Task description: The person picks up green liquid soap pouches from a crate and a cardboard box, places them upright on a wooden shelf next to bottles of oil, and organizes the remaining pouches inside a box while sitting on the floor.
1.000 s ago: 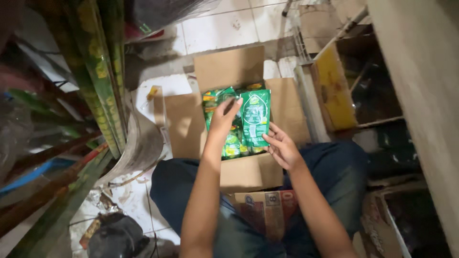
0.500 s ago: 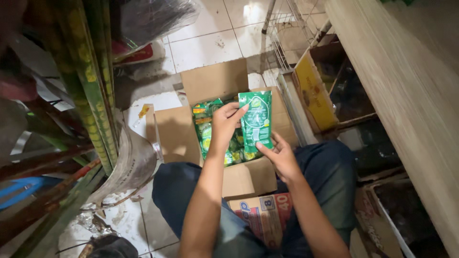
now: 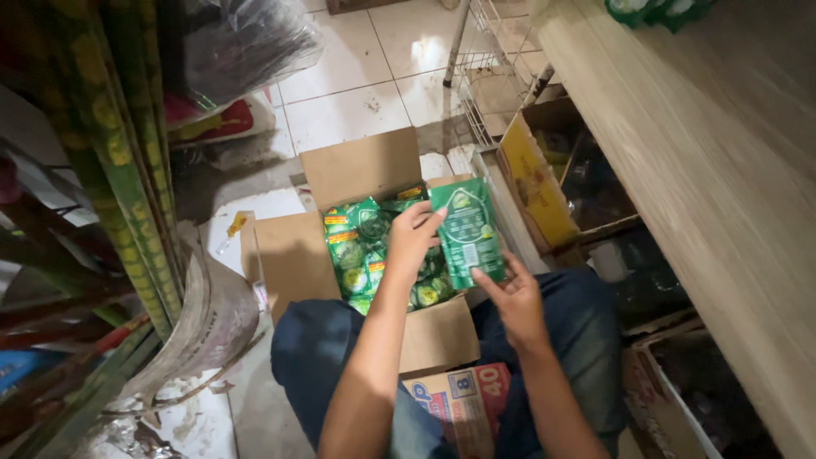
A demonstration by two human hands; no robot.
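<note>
left hand [image 3: 414, 235]: fingers curled, gripping | right hand [image 3: 512, 299]: fingers pinching | forearms extended forward

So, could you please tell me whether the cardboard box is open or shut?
Open: the cardboard box has its flaps spread, showing green packets inside.

A pale tiled floor [image 3: 365, 93] carried an open cardboard box [image 3: 293, 255] with its flaps spread, packed with green pouches [image 3: 357, 246]. A flattened printed carton [image 3: 463, 399] lay near it, a yellow-sided box [image 3: 535, 183] stood to one side, and a wire rack [image 3: 489, 59] stood beyond.
</note>
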